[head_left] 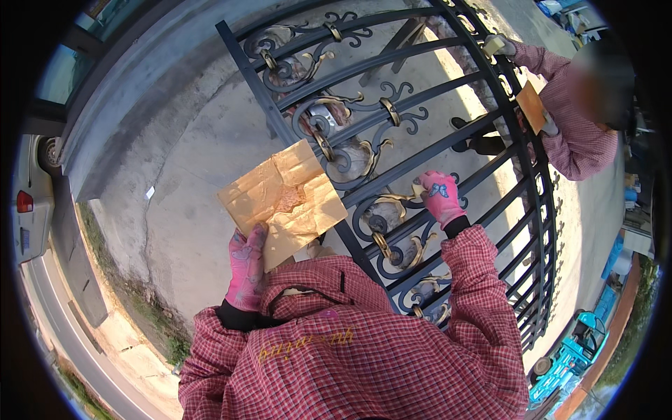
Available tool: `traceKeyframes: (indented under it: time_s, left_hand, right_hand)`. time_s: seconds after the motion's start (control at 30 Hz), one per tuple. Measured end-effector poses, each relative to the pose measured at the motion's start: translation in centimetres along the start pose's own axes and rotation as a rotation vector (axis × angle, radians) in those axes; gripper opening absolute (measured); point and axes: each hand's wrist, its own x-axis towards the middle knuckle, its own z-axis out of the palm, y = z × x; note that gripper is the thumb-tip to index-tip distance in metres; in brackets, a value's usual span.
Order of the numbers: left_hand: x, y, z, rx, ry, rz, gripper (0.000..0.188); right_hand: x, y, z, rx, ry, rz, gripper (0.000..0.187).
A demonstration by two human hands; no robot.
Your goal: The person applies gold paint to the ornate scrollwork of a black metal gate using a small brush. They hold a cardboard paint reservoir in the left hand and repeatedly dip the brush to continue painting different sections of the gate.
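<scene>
My left hand [246, 269], in a pink glove, grips the lower left edge of a creased cardboard sheet [280, 168] coated with gold paint, with a wetter brownish patch in its middle. My right hand [442, 199], also in a pink glove, is closed on a small pale yellow sponge [418, 189], mostly hidden by the fingers. It is at the gold-coloured leaf tip of a scroll [399, 201] on the dark metal gate panel [406, 175]. Several scrolls along the panel's near end carry gold on their leaves and collars.
Across the panel, a co-worker in a checked sleeve [584, 154] holds a yellow sponge block [493, 46] and an orange-brown card [530, 106]. A trestle leg [402, 45] shows beneath the bars. A turquoise vehicle [570, 357] stands at the lower right, a parked car [33, 199] at the left.
</scene>
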Motion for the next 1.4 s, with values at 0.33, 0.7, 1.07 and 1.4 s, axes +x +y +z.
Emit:
traceKeyframes:
  time_s: [0.33,0.7,1.07,1.4]
  left_hand:
    - [1.7,1.4,1.4,0.060,-0.123,-0.094,0.028]
    - [5.7,5.0,0.7,0.113,-0.267,-0.108,0.028]
    - [8.2,6.8,-0.3,0.059,-0.144,-0.091,0.025]
    - [5.7,6.3,-1.7,-0.006,0.060,0.003,0.033]
  right_hand:
    - [-0.1,-11.7,-8.6,0.796,0.374,0.227,0.038]
    - [5.0,-20.0,-10.7,0.383,0.262,-0.055,0.041]
    - [6.5,-12.8,-10.0,0.754,0.341,0.565,0.038]
    - [9.1,-3.8,1.5,0.503,0.236,0.308,0.039]
